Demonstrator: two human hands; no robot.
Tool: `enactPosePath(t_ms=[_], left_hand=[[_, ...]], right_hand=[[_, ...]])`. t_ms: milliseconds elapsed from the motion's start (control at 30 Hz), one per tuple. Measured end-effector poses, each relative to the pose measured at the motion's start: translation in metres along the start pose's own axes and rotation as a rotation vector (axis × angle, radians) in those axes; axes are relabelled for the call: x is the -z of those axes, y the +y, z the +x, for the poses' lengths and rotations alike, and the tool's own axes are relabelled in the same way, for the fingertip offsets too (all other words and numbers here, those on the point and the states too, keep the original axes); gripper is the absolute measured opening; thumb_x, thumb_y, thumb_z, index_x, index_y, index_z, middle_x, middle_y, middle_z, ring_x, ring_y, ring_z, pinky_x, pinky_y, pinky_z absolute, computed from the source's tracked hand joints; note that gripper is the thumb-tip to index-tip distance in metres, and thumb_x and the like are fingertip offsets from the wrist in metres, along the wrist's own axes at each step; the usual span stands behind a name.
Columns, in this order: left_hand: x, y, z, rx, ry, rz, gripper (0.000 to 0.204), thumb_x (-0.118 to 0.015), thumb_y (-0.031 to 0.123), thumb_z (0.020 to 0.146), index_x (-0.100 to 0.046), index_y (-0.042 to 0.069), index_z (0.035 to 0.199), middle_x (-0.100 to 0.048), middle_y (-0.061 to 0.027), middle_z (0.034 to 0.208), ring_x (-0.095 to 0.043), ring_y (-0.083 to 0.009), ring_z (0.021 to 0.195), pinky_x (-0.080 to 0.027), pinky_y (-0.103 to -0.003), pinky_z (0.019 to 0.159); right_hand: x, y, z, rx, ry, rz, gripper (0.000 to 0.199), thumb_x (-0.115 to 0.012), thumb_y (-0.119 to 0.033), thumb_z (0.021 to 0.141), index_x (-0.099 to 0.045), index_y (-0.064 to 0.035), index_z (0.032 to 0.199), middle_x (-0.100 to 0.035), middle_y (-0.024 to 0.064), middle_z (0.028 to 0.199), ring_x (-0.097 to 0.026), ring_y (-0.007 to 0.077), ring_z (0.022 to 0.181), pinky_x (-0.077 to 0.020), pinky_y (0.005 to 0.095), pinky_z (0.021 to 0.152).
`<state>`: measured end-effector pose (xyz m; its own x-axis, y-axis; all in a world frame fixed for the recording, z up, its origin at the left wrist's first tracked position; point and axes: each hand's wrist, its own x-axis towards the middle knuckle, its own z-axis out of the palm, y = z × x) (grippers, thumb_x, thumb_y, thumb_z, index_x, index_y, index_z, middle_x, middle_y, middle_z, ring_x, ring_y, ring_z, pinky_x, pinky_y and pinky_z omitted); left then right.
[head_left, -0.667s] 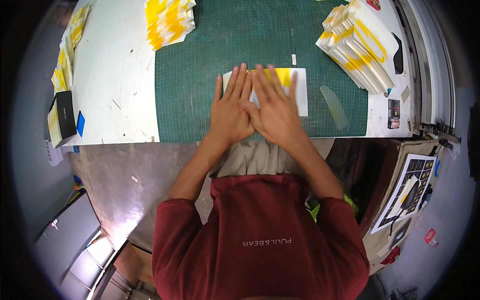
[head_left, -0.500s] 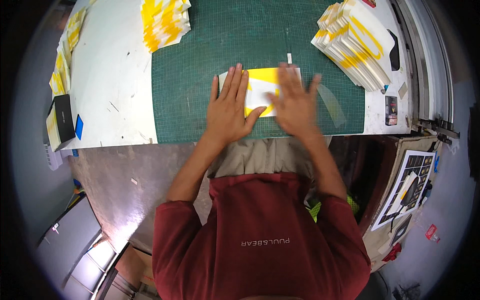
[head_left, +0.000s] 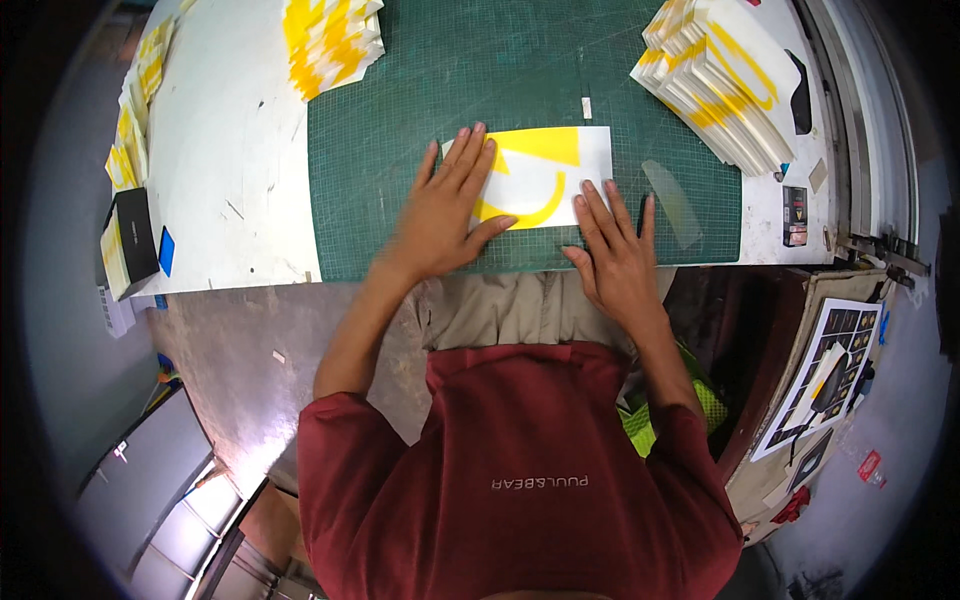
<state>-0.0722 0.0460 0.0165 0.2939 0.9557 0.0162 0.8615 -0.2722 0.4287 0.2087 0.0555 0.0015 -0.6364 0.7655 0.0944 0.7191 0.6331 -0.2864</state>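
Note:
A white sheet with yellow printing lies flat on the green cutting mat near the table's front edge. Its far left part is under my left hand, whose fingers are stretched out flat and thumb spread toward the lower edge. My right hand rests at the sheet's lower right corner, fingers extended and apart, the fingertips on or beside its edge. A pale, translucent curved strip lies on the mat to the right of that hand.
Stacks of yellow-and-white printed pieces stand at the far right, far middle and left edge. A black box and a blue card sit at the left. A small dark pack lies right, near a metal rail.
My right hand has slid down and to the right, off the sheet's upper part, uncovering more of the yellow printing. The left hand stays on the sheet's left side.

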Motion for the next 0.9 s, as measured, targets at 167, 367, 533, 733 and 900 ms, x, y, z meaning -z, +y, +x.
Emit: enactPosePath(t_ms=[167,367,533,733,900], left_hand=[[0.022,-0.024,0.001,-0.065,-0.098,0.069,0.096,-0.062,0.060,0.095,-0.028,0.000,0.161,-0.022,-0.0185,0.171,-0.017,-0.0372,0.159,-0.010,-0.057,0.127],[0.021,-0.026,-0.002,-0.004,-0.064,0.178,0.106,-0.065,0.071,0.086,-0.028,0.011,0.164,-0.014,-0.0224,0.172,-0.011,-0.0405,0.159,-0.007,-0.062,0.126],[0.019,-0.026,0.001,0.025,-0.012,0.192,0.107,-0.064,0.079,0.080,-0.032,0.020,0.164,-0.014,-0.0272,0.170,-0.011,-0.0445,0.158,-0.009,-0.066,0.124],[0.015,-0.030,-0.003,0.071,0.004,0.179,0.112,-0.064,0.085,0.075,-0.033,0.023,0.164,-0.012,-0.0261,0.171,-0.009,-0.0437,0.159,-0.008,-0.065,0.125],[0.010,-0.035,-0.002,0.028,0.043,0.199,0.111,-0.064,0.084,0.078,-0.034,0.021,0.164,-0.014,-0.0265,0.170,-0.010,-0.0428,0.159,-0.007,-0.066,0.124]], right_hand=[[0.001,0.002,-0.004,0.009,-0.045,-0.055,0.069,-0.056,-0.049,0.101,-0.045,-0.0069,0.155,-0.034,0.0078,0.167,-0.026,0.0304,0.157,-0.0114,0.0745,0.120],[0.011,-0.025,0.020,-0.058,0.052,-0.114,0.059,-0.058,-0.039,0.102,-0.053,-0.0026,0.148,-0.045,0.0104,0.160,-0.035,0.0319,0.152,-0.0107,0.0746,0.120],[-0.017,-0.041,0.089,0.105,0.088,0.048,0.057,-0.059,-0.037,0.102,-0.055,0.0000,0.145,-0.049,0.0116,0.157,-0.040,0.0331,0.150,-0.0100,0.0727,0.121],[0.007,0.020,0.051,-0.106,0.046,-0.146,0.058,-0.058,-0.039,0.104,-0.054,0.0012,0.145,-0.043,0.0118,0.163,-0.036,0.0357,0.152,-0.0088,0.0696,0.123],[0.029,0.063,-0.007,-0.542,0.321,-0.099,0.053,-0.077,-0.037,0.092,-0.064,0.0036,0.123,-0.061,0.0222,0.127,-0.057,0.0369,0.120,-0.0369,0.0565,0.105]])
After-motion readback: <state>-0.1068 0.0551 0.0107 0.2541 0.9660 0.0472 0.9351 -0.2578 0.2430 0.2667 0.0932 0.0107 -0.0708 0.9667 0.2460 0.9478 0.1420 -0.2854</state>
